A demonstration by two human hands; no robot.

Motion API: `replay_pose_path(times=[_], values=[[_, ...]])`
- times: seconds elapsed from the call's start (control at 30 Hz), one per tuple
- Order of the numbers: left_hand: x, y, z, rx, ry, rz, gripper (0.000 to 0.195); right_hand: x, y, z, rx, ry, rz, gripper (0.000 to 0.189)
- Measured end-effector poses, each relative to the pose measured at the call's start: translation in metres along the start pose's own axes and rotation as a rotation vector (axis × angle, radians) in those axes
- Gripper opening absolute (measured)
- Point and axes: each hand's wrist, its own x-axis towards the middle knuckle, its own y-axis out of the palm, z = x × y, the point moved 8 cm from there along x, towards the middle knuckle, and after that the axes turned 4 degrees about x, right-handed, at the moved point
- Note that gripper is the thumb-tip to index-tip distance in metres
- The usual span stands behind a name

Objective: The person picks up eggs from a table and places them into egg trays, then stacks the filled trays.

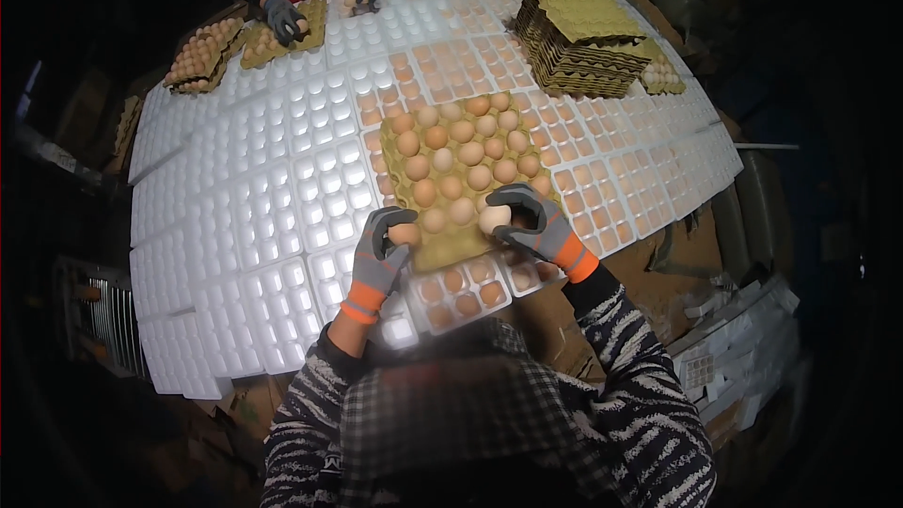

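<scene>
A yellow-brown pulp egg tray [451, 250] lies before me, holding rows of brown and pale eggs. Its near row is partly bare. My left hand [381, 247], in a grey and orange work glove, grips a brown egg [404, 234] at the tray's near left corner. At the near right side, my gloved right hand [529, 222] has a pale egg [495, 219] between thumb and fingers. Beneath the tray, clear plastic egg packs spread across the table. One egg-filled pack [463, 296] shows just in front of the tray's near edge.
Left of the tray, plastic packs [268, 219] show no eggs; to the right, packs [600, 204] hold eggs. A tall stack of pulp trays [575, 35] stands at the back right. Across the table, a co-worker's gloved hands [283, 17] handle eggs beside stacked egg trays [204, 53].
</scene>
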Motion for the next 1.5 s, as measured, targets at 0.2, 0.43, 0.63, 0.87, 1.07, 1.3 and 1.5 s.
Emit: replay_pose_path(times=[0.2,0.43,0.63,0.87,1.07,1.3,1.5], values=[[0.035,0.042,-0.012,0.847,-0.092,0.232,0.062,0.034,0.037,-0.012,-1.037,0.017,0.0,0.026],[0.046,-0.008,0.025,-0.083,-0.204,-0.074,0.037,0.048,-0.002,-0.003,-0.2,0.042,0.047,0.037],[0.076,0.035,-0.015,1.071,-0.087,0.262,0.063,0.08,0.032,0.019,-0.866,-0.017,0.236,0.033],[0.083,0.032,-0.001,0.984,-0.13,0.152,0.052,0.08,0.047,0.003,-1.193,-0.06,0.16,0.035],[0.085,0.008,0.002,0.635,-0.087,0.033,0.048,-0.018,0.127,0.049,-0.653,-0.064,0.471,0.029],[-0.022,-0.077,-0.007,-0.003,-0.098,-0.167,0.052,-0.074,0.244,-0.069,-0.915,-0.011,0.473,0.03],[-0.197,-0.107,0.05,0.587,-0.175,0.072,0.048,-0.089,0.305,-0.055,-0.718,-0.099,0.512,0.035]])
